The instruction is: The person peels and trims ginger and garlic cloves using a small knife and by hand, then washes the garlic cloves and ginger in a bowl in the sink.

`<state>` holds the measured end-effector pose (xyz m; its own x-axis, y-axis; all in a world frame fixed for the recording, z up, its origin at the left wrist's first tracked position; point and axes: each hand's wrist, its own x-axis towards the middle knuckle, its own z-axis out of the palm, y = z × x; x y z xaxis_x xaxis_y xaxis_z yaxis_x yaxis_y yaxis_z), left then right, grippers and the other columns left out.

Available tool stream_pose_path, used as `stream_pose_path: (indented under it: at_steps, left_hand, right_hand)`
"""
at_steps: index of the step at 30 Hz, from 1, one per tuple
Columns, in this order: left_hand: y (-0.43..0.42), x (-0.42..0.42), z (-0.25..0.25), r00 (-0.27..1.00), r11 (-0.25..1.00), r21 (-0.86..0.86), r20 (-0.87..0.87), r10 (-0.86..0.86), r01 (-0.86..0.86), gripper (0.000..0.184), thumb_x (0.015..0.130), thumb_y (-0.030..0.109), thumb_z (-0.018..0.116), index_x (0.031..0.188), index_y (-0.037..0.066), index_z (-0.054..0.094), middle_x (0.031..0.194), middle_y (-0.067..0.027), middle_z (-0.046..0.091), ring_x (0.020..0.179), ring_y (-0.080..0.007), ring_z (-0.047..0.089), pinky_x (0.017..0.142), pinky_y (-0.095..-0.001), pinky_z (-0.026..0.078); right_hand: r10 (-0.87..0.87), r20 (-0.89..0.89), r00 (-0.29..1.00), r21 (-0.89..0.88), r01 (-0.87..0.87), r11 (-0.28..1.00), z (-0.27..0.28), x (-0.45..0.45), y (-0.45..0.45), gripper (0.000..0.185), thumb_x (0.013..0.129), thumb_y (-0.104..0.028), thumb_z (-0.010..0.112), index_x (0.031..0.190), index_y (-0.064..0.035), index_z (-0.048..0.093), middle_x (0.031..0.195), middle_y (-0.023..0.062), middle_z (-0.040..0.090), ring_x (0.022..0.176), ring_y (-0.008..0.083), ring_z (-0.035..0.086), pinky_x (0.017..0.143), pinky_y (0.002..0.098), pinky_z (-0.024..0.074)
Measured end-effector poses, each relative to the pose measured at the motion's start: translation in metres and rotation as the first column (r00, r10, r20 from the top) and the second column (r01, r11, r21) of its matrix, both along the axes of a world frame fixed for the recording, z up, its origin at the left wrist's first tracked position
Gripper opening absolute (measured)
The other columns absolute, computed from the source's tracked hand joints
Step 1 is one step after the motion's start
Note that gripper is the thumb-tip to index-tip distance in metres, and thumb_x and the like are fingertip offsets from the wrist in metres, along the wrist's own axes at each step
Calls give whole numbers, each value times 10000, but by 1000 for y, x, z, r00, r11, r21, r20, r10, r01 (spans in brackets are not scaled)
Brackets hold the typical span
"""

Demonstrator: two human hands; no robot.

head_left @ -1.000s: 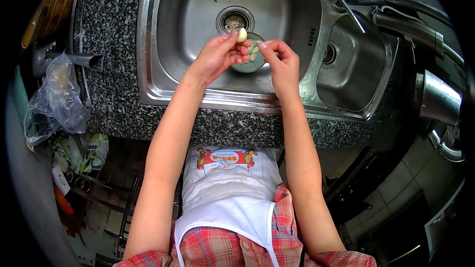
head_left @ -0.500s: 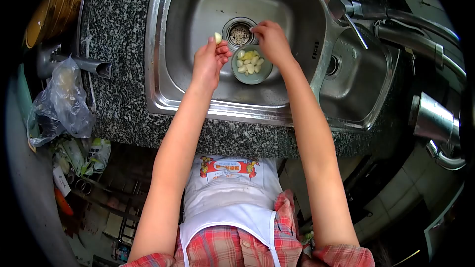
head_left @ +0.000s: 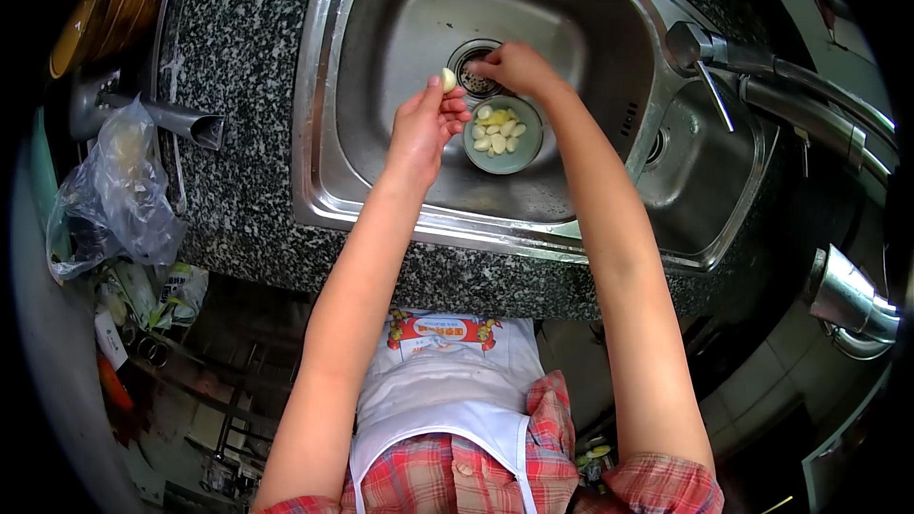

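Between the thumb and fingers of my left hand [head_left: 426, 128] is a pale garlic clove [head_left: 448, 80], held up over the sink. My right hand [head_left: 517, 68] reaches over the drain [head_left: 476, 67], fingertips pinched together; whatever they hold, if anything, is too small to make out. Just below both hands, a pale green bowl [head_left: 520, 164] rests on the sink floor. Several peeled garlic cloves [head_left: 498, 131] lie in it, apparently in water.
The steel sink [head_left: 400, 24] has a smaller basin and a faucet [head_left: 709, 62] on the right. Speckled granite counter [head_left: 238, 67] surrounds it. At the left are a clear plastic bag [head_left: 133, 181], a steel spout-like piece [head_left: 181, 122] and stacked brown bowls [head_left: 114, 0].
The whole view has shifted, so the sink sits slightly farther right. My right hand has come closer over the drain; my left hand still holds the garlic clove.
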<state>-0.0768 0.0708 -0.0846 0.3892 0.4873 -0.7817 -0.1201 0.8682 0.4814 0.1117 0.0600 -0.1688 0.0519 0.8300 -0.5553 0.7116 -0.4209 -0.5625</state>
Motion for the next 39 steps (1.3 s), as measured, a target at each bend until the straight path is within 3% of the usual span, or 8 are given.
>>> stream_pose_path:
  at_steps: [6,8,12,19,22,28,36,39]
  left_hand:
    - [-5,5,-7,974,976,139,-175,-142,167,347,936,311,460,911,-5,601,725,-74,583,652,-177,564,580,-268,441]
    - [-19,12,-5,612,470,452,-743,-272,758,344,907,311,492,839,4,630,685,-165,606,645,-291,594,585,-361,454]
    - [-29,23,2,414,213,360,-843,-344,909,315,869,297,529,826,1,632,722,-213,604,706,-379,585,642,-428,462]
    - [-25,8,-31,359,322,186,-677,-642,928,192,827,150,573,861,-24,648,664,-106,632,555,-174,600,542,-305,484]
    - [-25,5,-27,372,358,170,-681,-631,918,174,803,66,559,899,-54,640,675,-105,634,539,-152,596,551,-276,493]
    - [-31,7,-37,477,414,273,-688,-547,868,262,801,24,521,1032,-65,605,699,-115,631,603,-148,624,582,-281,507]
    - [-29,23,-39,390,409,157,-709,-587,899,222,682,84,605,891,29,660,865,-208,633,855,-360,607,753,-403,479]
    - [-26,25,-29,289,283,135,-726,-624,950,214,656,89,650,865,40,663,845,-182,644,835,-340,617,745,-394,486]
  right_hand:
    - [-259,-11,966,62,260,964,33,-12,-5,248,690,-171,724,933,-133,689,895,82,666,815,231,621,749,344,487]
    - [-2,10,1000,461,-2,887,5,-8,-18,250,689,-139,707,936,-108,683,887,108,663,784,249,626,734,345,487]
    - [-143,-182,973,368,203,907,18,-10,-29,242,697,-86,663,939,-70,677,908,119,661,767,254,631,726,337,489]
    - [-577,-491,653,-331,473,817,61,-19,-95,470,776,19,544,1241,-39,509,872,116,640,713,109,569,660,242,477]
    - [-220,-1,975,135,218,966,62,-41,-103,412,727,2,530,1138,40,516,927,229,623,825,401,595,746,442,474]
    - [-299,106,948,-34,304,952,55,-63,-91,510,655,-74,676,1111,42,481,850,247,612,834,413,581,746,464,462]
    - [-636,-315,705,-318,553,770,23,-41,-111,441,691,10,677,1100,65,522,913,174,619,764,137,624,654,269,518]
    - [-563,-141,814,-46,563,825,68,-39,-115,352,709,-19,674,1050,21,596,913,156,637,742,134,631,628,269,518]
